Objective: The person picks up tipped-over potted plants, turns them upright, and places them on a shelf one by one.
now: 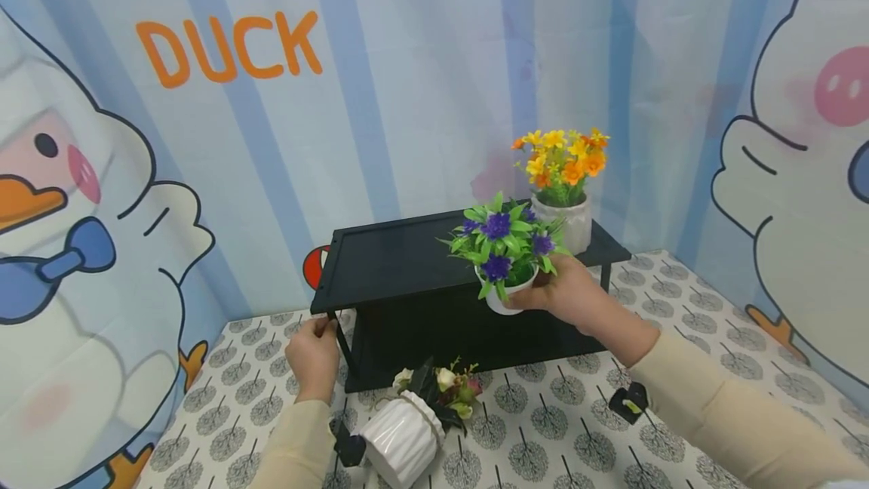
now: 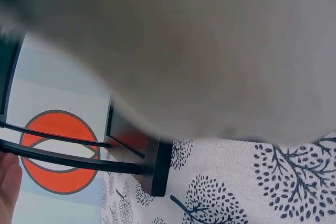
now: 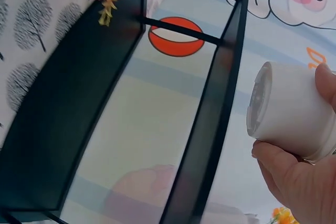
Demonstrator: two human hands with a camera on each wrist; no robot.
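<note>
My right hand [image 1: 566,293] grips the white pot [image 3: 294,111] of a potted plant with purple flowers [image 1: 498,269], held upright just in front of a black two-tier shelf [image 1: 400,251]. In the right wrist view, thumb and fingers lie on opposite sides of the pot. At the shelf's left end, my left hand [image 1: 314,357] pinches the upright post near the top corner. The left wrist view is mostly blocked by a blurred pale shape, with only some fingers [image 2: 8,184] showing by the shelf's bars.
Yellow and orange flowers in a white pot [image 1: 570,221] stand on the shelf's top right. A ribbed white vase [image 1: 402,440] of mixed flowers lies tipped on the tree-print cloth [image 1: 550,421] before the shelf. A duck-print curtain [image 1: 421,96] hangs behind.
</note>
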